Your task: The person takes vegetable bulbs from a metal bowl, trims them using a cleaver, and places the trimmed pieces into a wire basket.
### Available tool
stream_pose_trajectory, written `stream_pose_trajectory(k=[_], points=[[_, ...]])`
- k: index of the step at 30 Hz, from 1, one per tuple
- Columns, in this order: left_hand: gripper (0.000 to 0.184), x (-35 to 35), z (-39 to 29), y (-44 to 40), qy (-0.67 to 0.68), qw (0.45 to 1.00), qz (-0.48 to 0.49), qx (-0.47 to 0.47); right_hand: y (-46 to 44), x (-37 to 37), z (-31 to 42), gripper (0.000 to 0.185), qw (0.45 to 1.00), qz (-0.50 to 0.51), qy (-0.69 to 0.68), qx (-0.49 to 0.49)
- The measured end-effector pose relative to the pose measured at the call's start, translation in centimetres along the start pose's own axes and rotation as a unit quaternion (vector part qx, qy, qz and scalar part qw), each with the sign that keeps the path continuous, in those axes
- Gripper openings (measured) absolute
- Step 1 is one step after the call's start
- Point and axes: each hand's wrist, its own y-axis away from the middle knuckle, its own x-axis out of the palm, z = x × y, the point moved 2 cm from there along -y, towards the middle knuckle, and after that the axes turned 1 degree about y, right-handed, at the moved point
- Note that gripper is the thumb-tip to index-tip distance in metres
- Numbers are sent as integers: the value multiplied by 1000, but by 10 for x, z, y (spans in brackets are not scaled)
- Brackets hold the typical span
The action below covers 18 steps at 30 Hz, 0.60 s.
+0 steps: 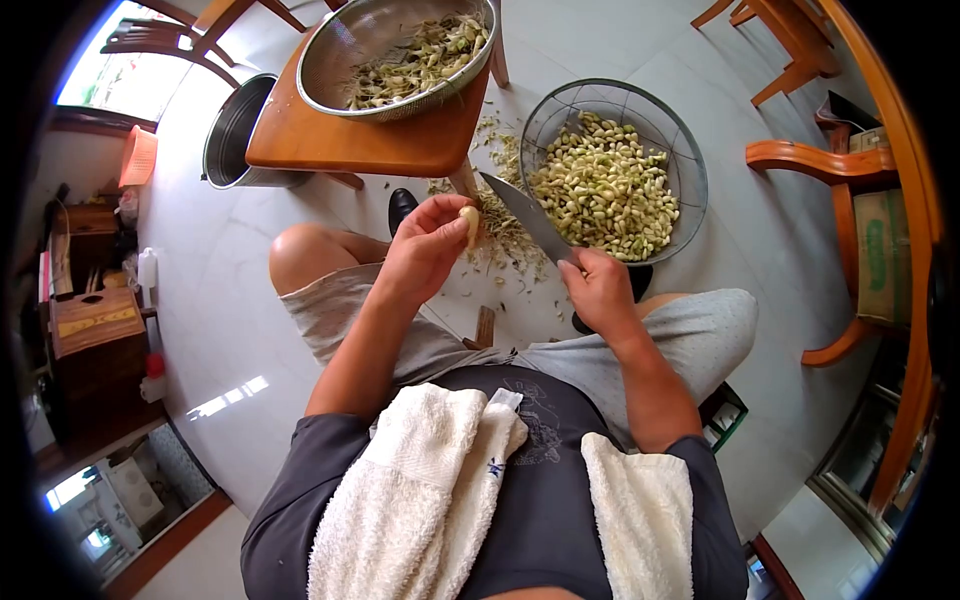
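Between the thumb and fingers of my left hand is a small pale onion-like bulb. My right hand is wrapped around the handle of a broad-bladed knife; its blade points up and left, a little apart from the bulb. Beyond the knife, a wire-framed mesh basket on the floor holds many trimmed bulbs. A metal colander with untrimmed bulbs stands on a wooden chair seat. Dry trimmings are scattered on the floor below my hands.
A metal bucket stands left of the chair. Wooden furniture and a cardboard box are on the right. A wooden cabinet and an orange basket are on the left. A white towel hangs over my chest.
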Motion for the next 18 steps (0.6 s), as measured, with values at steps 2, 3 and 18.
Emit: stream_pose_trajectory(k=[2, 3, 18], points=[[24, -7, 1, -3, -22, 999, -25, 20, 0, -2, 2, 15, 1000, -17, -5, -17], [24, -9, 2, -4, -17, 999, -21, 25, 1, -4, 3, 16, 999, -25, -8, -25], [18, 1, 16, -11, -38, 991, -119, 49, 11, -9, 26, 17, 995, -39, -74, -58]])
